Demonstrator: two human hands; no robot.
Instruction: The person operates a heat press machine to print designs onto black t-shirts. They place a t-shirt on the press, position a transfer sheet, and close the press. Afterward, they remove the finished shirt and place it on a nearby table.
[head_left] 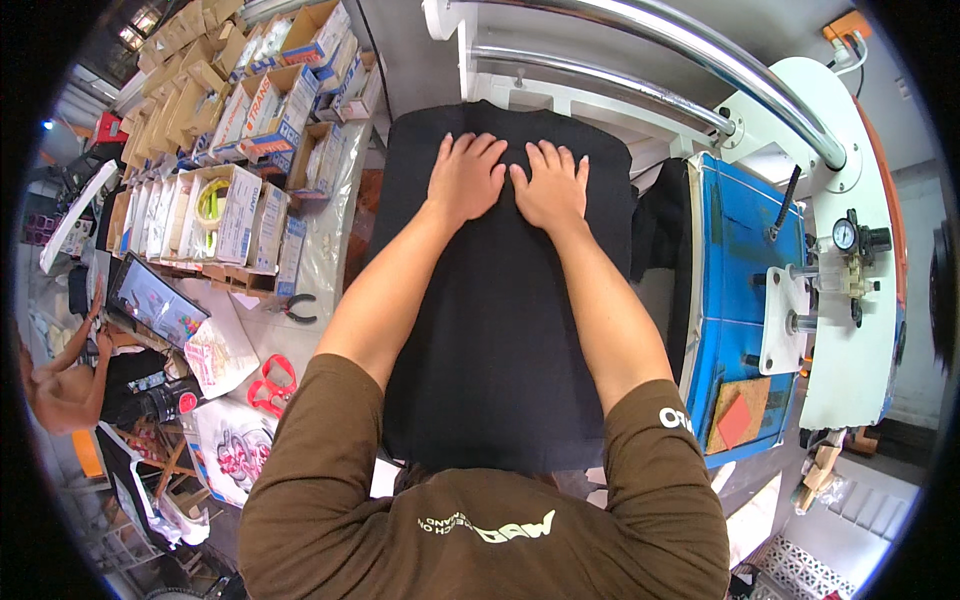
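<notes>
A black garment (500, 330) lies spread flat over a press platen in front of me. My left hand (466, 176) rests palm down on its far part, fingers spread. Right beside it, my right hand (551, 185) also presses flat on the fabric, thumbs almost touching. Neither hand holds anything. Both forearms reach straight out over the cloth.
The white press machine (845, 250) with its blue side panel (740, 290), pressure gauge (846, 235) and metal rails (700, 55) stands at right. Left, a table holds cardboard boxes (235, 205), pliers (296, 310), red scissors (272, 385) and printed sheets. Another person (65, 380) stands far left.
</notes>
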